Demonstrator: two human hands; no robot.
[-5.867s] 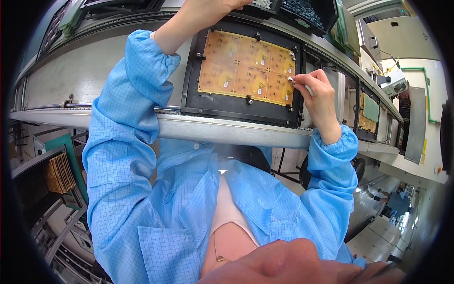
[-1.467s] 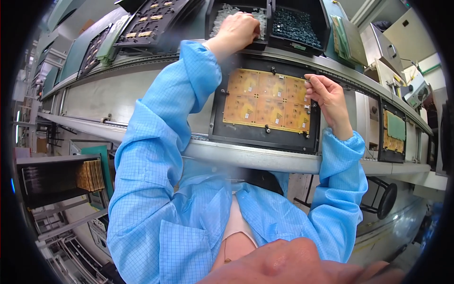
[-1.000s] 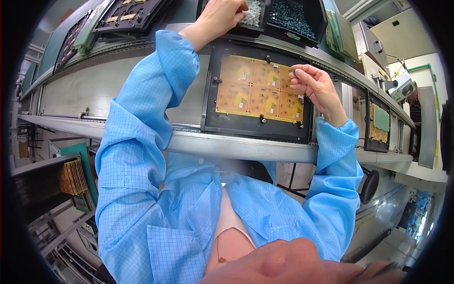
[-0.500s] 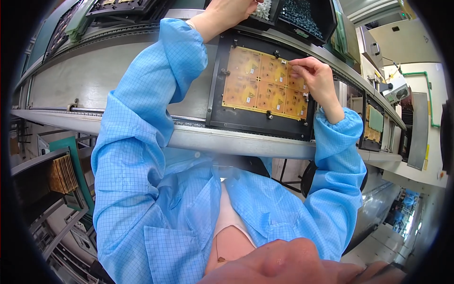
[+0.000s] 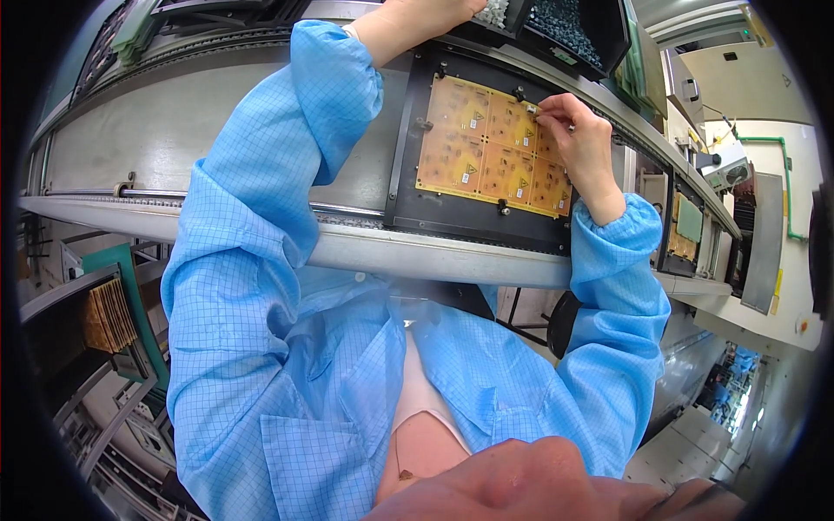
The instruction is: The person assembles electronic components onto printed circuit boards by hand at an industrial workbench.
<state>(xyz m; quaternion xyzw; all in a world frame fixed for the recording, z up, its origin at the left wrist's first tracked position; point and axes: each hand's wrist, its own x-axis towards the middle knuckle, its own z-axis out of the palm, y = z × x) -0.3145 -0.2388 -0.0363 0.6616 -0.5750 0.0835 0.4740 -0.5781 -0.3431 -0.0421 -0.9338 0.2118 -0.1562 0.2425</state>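
Note:
A yellow-brown panel of circuit boards (image 5: 478, 168) lies in a black carrier frame (image 5: 408, 200) with small dark clamps round it. At its far right edge my right hand (image 5: 584, 143) is closed, thumb and fingers pinched over the panel. A small white part (image 5: 532, 110) sits on the board beside those fingertips; whatever the pinch holds is too small to make out. Up at the top edge, my left hand (image 5: 417, 22) is closed at a bin of white parts (image 5: 493, 12), partly cut off by the picture. What its fingers hold is hidden.
Beside the white parts stands a black bin of dark bluish parts (image 5: 563, 35). The carrier rests on a metal conveyor with a front rail (image 5: 434, 256). Another carrier with a green-covered board (image 5: 686, 221) stands at the right. A rack of brown boards (image 5: 109, 317) is at lower left.
The view has shifted a little, with bins and panel slightly higher and further right. My left hand is cut off more by the top edge. My right hand stays pinched at the panel's far edge.

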